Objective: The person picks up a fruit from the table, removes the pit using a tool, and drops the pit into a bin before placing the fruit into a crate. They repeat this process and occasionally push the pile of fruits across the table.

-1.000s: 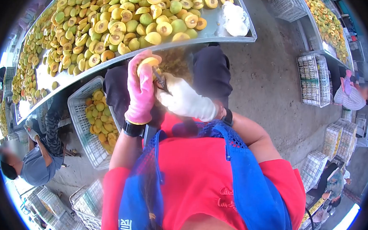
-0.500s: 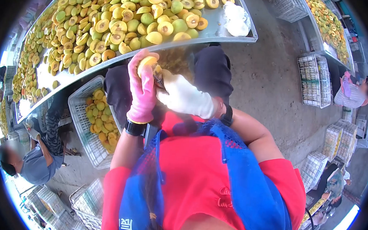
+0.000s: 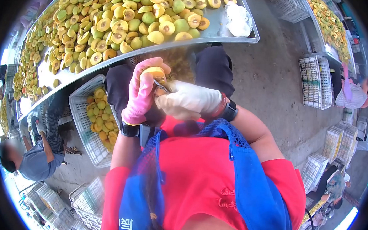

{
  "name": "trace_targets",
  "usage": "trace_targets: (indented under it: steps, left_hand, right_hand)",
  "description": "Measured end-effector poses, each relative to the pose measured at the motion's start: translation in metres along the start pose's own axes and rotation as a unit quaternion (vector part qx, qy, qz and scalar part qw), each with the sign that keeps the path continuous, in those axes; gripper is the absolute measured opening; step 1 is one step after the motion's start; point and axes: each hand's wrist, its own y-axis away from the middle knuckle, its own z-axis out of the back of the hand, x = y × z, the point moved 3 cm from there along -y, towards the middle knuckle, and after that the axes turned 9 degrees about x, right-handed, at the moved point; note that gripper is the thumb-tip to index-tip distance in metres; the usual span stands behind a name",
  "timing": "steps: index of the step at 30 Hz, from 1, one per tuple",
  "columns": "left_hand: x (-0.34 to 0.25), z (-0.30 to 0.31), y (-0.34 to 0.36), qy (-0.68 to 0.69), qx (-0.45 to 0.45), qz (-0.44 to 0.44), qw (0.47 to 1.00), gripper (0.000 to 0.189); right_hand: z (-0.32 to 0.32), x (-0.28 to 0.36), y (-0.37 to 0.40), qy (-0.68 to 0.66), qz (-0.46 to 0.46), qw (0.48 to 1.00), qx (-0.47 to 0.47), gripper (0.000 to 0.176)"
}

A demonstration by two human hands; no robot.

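Observation:
My left hand (image 3: 139, 92), in a pink glove, is closed around a yellow fruit half (image 3: 154, 72) that looks like peach or apricot. My right hand (image 3: 189, 99), in a white glove, grips a small metal pitting knife (image 3: 162, 87). Its blade is up against the cut underside of the fruit, and its handle is hidden in the glove. Both hands are close together over my lap, just short of the metal table (image 3: 221, 41). Many halved yellow-green fruits (image 3: 126, 24) are heaped on that table, several showing brown centres.
A white plastic crate (image 3: 78, 109) with fruit halves (image 3: 102, 115) stands left of my legs. A crumpled white plastic bag (image 3: 238, 20) lies at the table's right corner. Another crate (image 3: 316, 80) stands at right. People sit at left (image 3: 40, 157) and right (image 3: 353, 97).
Both hands have come slightly down toward my body. The right wrist has turned, and the knife blade now shows more clearly against the fruit. The co-worker at right has shifted an arm.

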Motion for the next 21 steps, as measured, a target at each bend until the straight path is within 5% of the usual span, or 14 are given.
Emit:
trace_targets:
  steps: [7,8,14,16,18,20,21]
  left_hand:
    - [-0.004,-0.002,0.001,-0.047,-0.107,-0.02,0.993,0.062]
    - [-0.002,0.007,0.001,0.092,-0.203,0.028,0.974,0.066]
    - [-0.04,0.098,0.069,-0.144,-0.394,0.075,0.905,0.051]
    - [-0.038,0.159,0.118,-0.372,-0.4,0.146,0.825,0.047]
    - [-0.052,0.179,0.146,-0.614,-0.334,0.375,0.609,0.05]
    - [-0.047,0.19,0.153,-0.768,-0.338,0.281,0.466,0.049]
    - [-0.049,0.186,0.14,-0.684,-0.353,0.259,0.584,0.048]
  right_hand:
    - [0.008,-0.022,-0.016,0.053,0.016,0.998,-0.038,0.011]
    - [0.008,-0.023,-0.018,0.093,0.016,0.995,-0.037,0.009]
    - [0.021,-0.034,-0.007,0.143,0.003,0.985,-0.095,0.014]
    - [0.028,-0.04,-0.003,0.182,-0.024,0.977,-0.113,0.022]
    - [0.026,-0.044,-0.005,0.149,-0.032,0.977,-0.147,0.024]
    - [0.025,-0.043,-0.007,0.133,-0.036,0.976,-0.17,0.024]
    - [0.025,-0.042,-0.009,0.141,-0.042,0.974,-0.174,0.024]
